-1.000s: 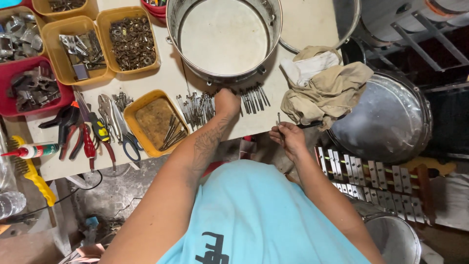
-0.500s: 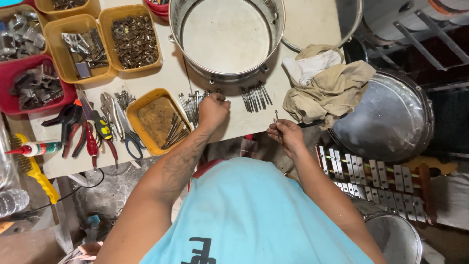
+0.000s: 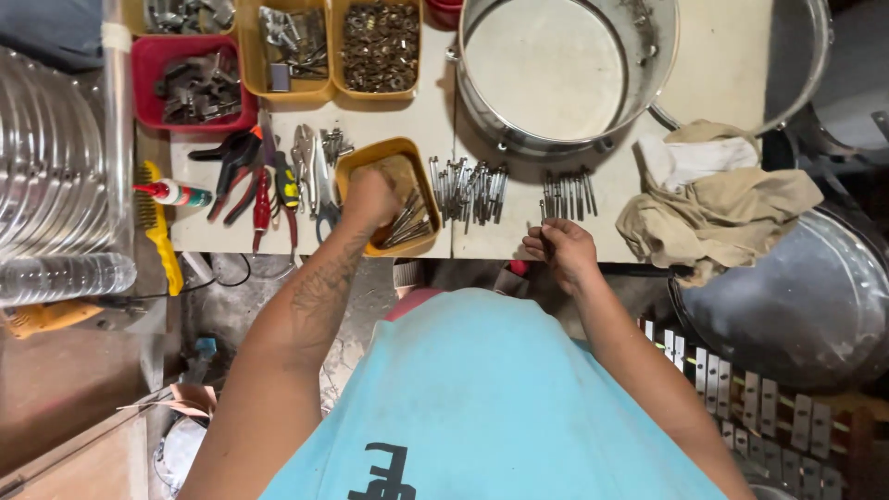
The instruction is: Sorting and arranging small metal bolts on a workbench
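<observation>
Left hand (image 3: 369,196), fingers curled into the yellow tray (image 3: 394,199) at frame centre, contents of grip not discernible; right hand (image 3: 560,248) pinches a thin metal rod (image 3: 543,220) at the worktop (image 3: 519,243) edge. Risk: rod slipping off (edge close). Earlier, left hand was by the drum (image 3: 556,74).

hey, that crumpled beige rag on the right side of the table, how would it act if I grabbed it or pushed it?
The beige rag lies in soft folds, so it would likely go floppy and droop when lifted. It is probably light. Pushed, it would likely bunch up rather than slide whole, and since it overhangs the table edge, it might slip off.
</observation>
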